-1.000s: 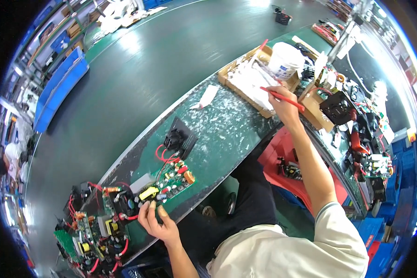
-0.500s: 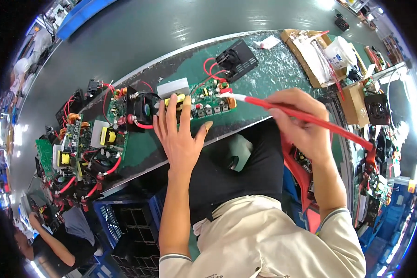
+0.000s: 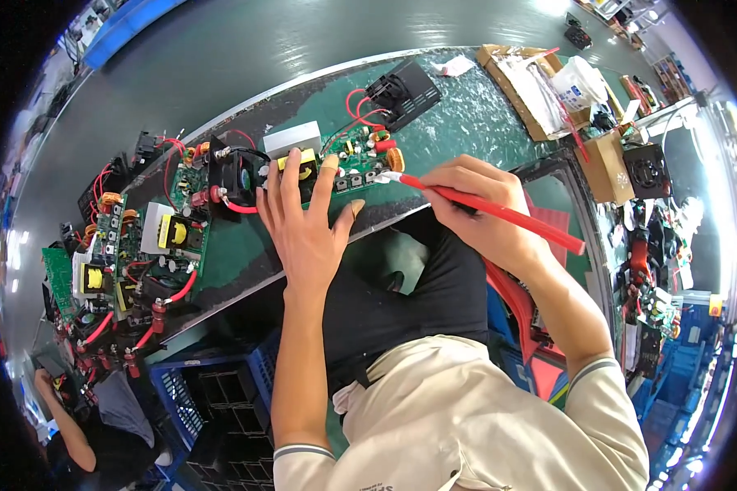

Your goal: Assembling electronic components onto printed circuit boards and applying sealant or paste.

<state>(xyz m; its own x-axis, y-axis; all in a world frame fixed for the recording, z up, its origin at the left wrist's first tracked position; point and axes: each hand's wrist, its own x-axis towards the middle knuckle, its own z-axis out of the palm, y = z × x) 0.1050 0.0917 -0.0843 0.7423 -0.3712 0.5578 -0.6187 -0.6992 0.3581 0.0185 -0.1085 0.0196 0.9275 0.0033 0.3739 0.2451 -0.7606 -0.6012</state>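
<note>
A green circuit board (image 3: pixel 354 155) lies on the bench, carrying a yellow-wrapped transformer (image 3: pixel 306 170), a copper-coloured coil (image 3: pixel 395 158) and a row of small black components along its near edge. Spread over the board's left part, my left hand (image 3: pixel 307 241) rests its fingertips around the transformer. My right hand (image 3: pixel 491 217) grips a red-handled brush (image 3: pixel 550 231) slantwise. White shows at the brush's tip, which meets the right end of the component row. Red wires join the board to a black fan casing (image 3: pixel 413 94) behind it. A pale metal plate (image 3: pixel 291 137) stands beside the transformer.
More wired boards (image 3: pixel 176 237) with fans crowd the bench's left end. A cardboard box (image 3: pixel 512 90) holding a white tub (image 3: pixel 581 82) stands at the far right. Blue crates (image 3: pixel 180 401) sit below the bench. Another person's arm (image 3: pixel 65 421) shows at lower left.
The brush tip has moved from the red part at the board's right end to the row of black components at its near edge. My left hand stays on the board.
</note>
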